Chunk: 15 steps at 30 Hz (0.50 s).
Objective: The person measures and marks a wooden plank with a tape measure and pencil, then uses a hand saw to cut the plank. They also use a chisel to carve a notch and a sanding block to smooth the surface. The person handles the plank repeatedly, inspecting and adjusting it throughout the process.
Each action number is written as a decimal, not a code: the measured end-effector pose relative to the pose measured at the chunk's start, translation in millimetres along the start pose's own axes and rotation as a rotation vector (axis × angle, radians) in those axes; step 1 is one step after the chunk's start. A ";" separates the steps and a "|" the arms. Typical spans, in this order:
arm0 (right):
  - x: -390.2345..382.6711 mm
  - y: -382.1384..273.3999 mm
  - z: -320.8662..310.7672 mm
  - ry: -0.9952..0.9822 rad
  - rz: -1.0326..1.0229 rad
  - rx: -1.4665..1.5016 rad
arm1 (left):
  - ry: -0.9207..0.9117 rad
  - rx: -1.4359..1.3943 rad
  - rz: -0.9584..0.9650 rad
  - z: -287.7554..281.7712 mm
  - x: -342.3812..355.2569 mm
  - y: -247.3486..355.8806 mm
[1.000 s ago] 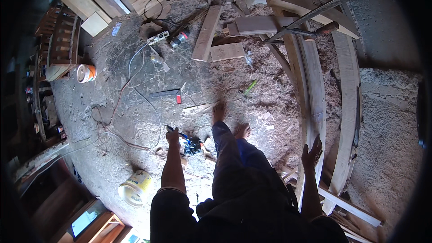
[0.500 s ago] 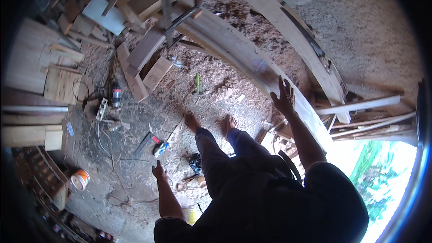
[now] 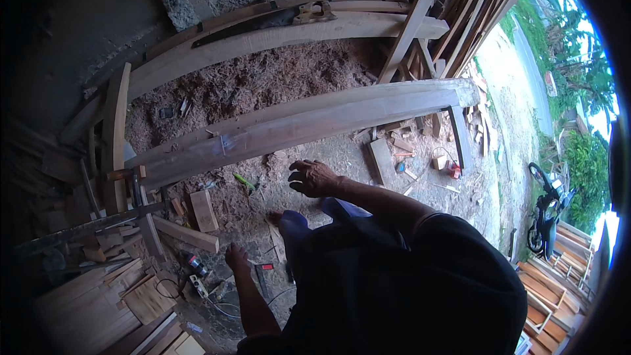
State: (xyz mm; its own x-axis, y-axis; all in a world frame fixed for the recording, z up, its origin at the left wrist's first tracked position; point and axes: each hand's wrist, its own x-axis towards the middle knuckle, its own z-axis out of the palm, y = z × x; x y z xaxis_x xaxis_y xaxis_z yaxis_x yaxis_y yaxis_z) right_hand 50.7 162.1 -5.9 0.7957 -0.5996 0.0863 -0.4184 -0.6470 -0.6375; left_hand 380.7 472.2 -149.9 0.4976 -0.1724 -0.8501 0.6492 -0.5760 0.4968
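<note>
My right hand (image 3: 314, 179) hangs in the air just on the near side of a long, wide wooden plank (image 3: 315, 118). Its fingers are bent and spread, with nothing in them, and it appears apart from the wood. Lower and to the left is my left hand (image 3: 236, 258), empty, with its fingers loosely bent above the littered floor. A bright green object (image 3: 243, 181) lies between the plank and my feet. Near the left end of the plank stands a bar clamp (image 3: 135, 190) with a wooden handle.
Behind the plank a curved beam (image 3: 263, 43) carries a handsaw (image 3: 250, 28). Wood shavings (image 3: 263, 82) cover the floor there. Offcuts (image 3: 204, 210), a red-and-black tool (image 3: 196, 264) and a power strip (image 3: 198, 286) lie left. A motorcycle (image 3: 549, 213) stands outside at right.
My view has swung to the right, bringing the whole plank and the outdoors into sight. My right hand, earlier at the plank's edge, is now off it with fingers bent.
</note>
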 end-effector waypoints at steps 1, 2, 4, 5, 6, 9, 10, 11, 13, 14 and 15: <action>-28.3 11.3 8.2 -0.019 0.128 0.057 | -0.049 0.056 0.067 17.8 -2.6 13.9; -61.3 25.8 14.8 -0.098 0.292 0.073 | -0.028 0.111 0.086 39.3 -3.3 25.7; -127.8 66.5 21.3 -0.310 0.348 -0.005 | -0.123 0.106 0.183 79.0 -10.0 33.6; -175.5 82.2 14.7 -0.297 0.626 0.194 | -0.243 0.196 0.196 94.2 -11.6 39.1; -206.0 99.5 13.6 -0.310 0.731 0.138 | -0.194 0.218 0.204 117.8 -13.3 36.1; -296.7 139.8 -10.5 -0.237 0.955 0.145 | -0.192 0.291 0.347 167.7 -27.7 12.9; -314.5 150.1 -15.8 -0.276 0.992 0.028 | -0.204 0.433 0.499 180.0 -28.1 10.6; -330.9 158.1 -25.5 -0.321 1.010 -0.021 | -0.211 0.603 0.556 187.4 -29.4 8.3; -346.0 167.9 -39.1 -0.307 1.043 0.035 | -0.159 0.629 0.775 188.7 -36.2 -0.8; -343.6 171.9 -44.0 -0.319 0.986 0.011 | -0.137 0.689 0.778 185.3 -37.2 -3.6; -334.5 176.6 -48.5 -0.326 0.894 0.024 | -0.111 0.682 0.793 179.2 -36.9 -7.0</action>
State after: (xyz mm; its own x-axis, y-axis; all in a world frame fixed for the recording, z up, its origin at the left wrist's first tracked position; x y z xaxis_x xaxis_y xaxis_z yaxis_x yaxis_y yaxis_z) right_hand -310.6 225.5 -110.2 0.2692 -0.7049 -0.6563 -0.9252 -0.0001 -0.3794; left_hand 254.7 339.4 -153.4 0.5605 -0.7493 -0.3528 -0.3185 -0.5882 0.7433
